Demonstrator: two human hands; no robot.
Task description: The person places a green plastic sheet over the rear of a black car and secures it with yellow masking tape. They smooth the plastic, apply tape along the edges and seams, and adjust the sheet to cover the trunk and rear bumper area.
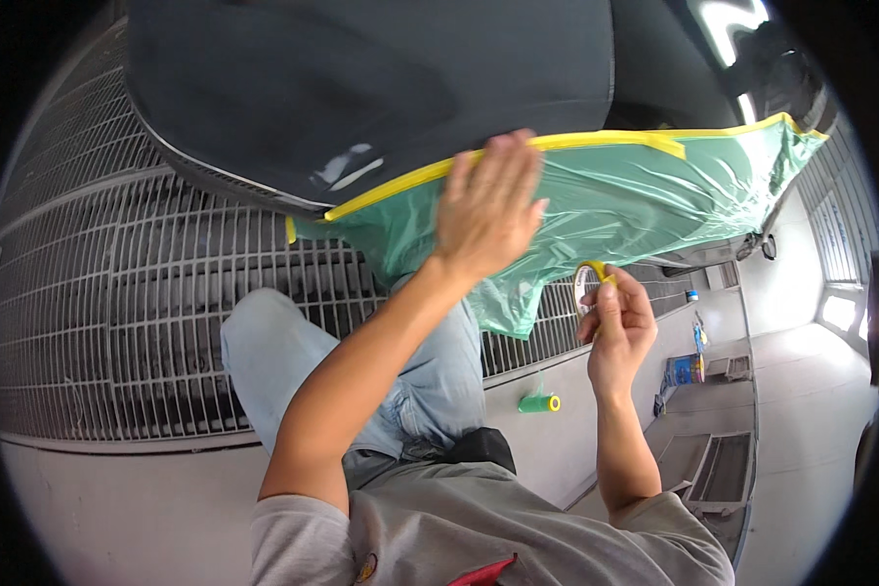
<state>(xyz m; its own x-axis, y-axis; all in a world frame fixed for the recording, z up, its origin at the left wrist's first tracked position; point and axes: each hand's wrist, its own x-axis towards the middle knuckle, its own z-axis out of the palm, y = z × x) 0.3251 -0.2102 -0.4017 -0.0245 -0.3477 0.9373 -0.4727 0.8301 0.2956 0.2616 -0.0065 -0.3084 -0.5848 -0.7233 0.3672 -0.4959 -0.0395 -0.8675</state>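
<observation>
A dark grey car body panel [381, 78] fills the top of the view. Along its lower edge runs a strip of yellow masking tape [400, 185], which borders a sheet of green masking film [615, 195] hanging below. My left hand [488, 210] lies flat with fingers stretched out, its fingertips on the tape line and its palm over the film. To the right and lower, my right hand [620, 327] pinches a roll of yellow masking tape [586, 281] between thumb and fingers, apart from the panel.
Metal floor grating [166, 322] spreads at the left and under my bent knees [283, 337]. A green roll of film [539, 402] lies on the pale floor. Farther right are a blue can [686, 369] and a grey vent frame [721, 469] by the white wall.
</observation>
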